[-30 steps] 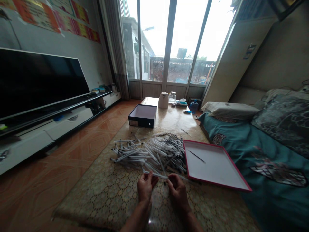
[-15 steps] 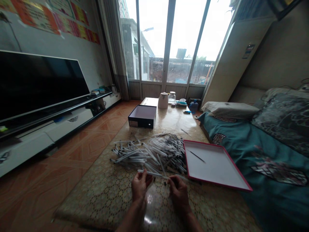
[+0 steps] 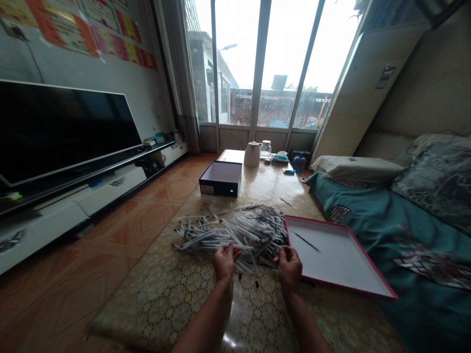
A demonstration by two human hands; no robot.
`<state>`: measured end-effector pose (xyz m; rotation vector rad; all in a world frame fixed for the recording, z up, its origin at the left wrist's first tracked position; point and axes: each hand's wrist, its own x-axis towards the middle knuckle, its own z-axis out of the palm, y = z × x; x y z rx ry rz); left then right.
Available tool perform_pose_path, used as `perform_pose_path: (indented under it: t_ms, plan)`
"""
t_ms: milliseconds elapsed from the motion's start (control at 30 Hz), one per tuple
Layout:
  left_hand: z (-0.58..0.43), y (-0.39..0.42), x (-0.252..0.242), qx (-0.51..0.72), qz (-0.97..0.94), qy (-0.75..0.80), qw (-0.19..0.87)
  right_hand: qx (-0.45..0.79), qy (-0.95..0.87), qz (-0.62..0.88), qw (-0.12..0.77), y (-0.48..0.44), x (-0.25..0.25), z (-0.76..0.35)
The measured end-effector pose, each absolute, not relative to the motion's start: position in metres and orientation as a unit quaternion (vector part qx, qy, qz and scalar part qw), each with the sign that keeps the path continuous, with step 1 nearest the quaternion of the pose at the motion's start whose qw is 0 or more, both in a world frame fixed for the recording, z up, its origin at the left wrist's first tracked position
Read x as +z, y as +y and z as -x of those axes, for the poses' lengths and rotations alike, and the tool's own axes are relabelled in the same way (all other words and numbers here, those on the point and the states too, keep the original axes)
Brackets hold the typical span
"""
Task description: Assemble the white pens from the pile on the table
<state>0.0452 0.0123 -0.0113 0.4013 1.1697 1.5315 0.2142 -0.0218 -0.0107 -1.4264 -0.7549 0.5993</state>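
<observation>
A heap of white pen barrels (image 3: 206,239) with black ends lies on the table in front of my hands. Thin dark pen refills mingle with it on the right side. My left hand (image 3: 224,263) is closed at the heap's near edge, and a white pen barrel (image 3: 246,247) sticks out to the right from its fingertips. Farther right, my right hand (image 3: 290,267) is pinched beside the lid's left edge; whatever is between its fingers cannot be made out. The pink-rimmed box lid (image 3: 342,260) lies white inside up, with one dark pen refill (image 3: 307,242) in it.
Beyond the heap stands an open dark box (image 3: 220,189). A kettle (image 3: 252,154), a glass jar (image 3: 265,149) and a tissue pack (image 3: 280,157) are at the table's far end. Small black caps (image 3: 256,284) lie near my hands. A sofa (image 3: 368,211) runs along the right.
My hands have moved apart and forward, the right one toward the lid. Earlier both were at opposite ends of one white pen barrel. The view has shifted slightly.
</observation>
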Motion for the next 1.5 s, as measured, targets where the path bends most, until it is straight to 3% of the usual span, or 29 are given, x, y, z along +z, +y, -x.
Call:
perform_pose_path:
  t_ms: [167, 300, 400, 600, 867, 1067, 1267, 1500]
  plan:
    - [-0.055, 0.018, -0.004, 0.624, -0.210, 0.503, 0.560, 0.283, -0.327, 0.638, 0.637, -0.003, -0.007, -0.208]
    - [-0.028, -0.003, -0.009, 0.592, -0.331, 0.530, 0.509, 0.259, -0.389, 0.647, 0.603, -0.012, -0.009, -0.209]
    - [0.006, -0.018, -0.017, 0.563, -0.436, 0.568, 0.412, 0.240, -0.438, 0.637, 0.587, -0.025, -0.014, -0.210]
    - [0.060, -0.019, -0.019, 0.463, -0.629, 0.617, 0.100, 0.208, -0.484, 0.616, 0.586, -0.050, -0.018, -0.199]
    - [0.060, 0.002, -0.012, 0.281, -0.757, 0.586, -0.064, 0.185, -0.509, 0.616, 0.572, -0.074, -0.037, -0.181]
    - [0.065, 0.010, -0.011, 0.259, -0.783, 0.557, -0.095, 0.178, -0.508, 0.618, 0.573, -0.074, -0.044, -0.181]
    - [0.047, -0.006, -0.006, 0.299, -0.866, 0.396, -0.065, 0.181, -0.554, 0.596, 0.552, -0.077, -0.031, -0.177]
    - [0.006, -0.035, -0.004, 0.250, -0.910, 0.330, -0.032, 0.083, -0.738, 0.559, 0.367, -0.078, -0.017, -0.170]
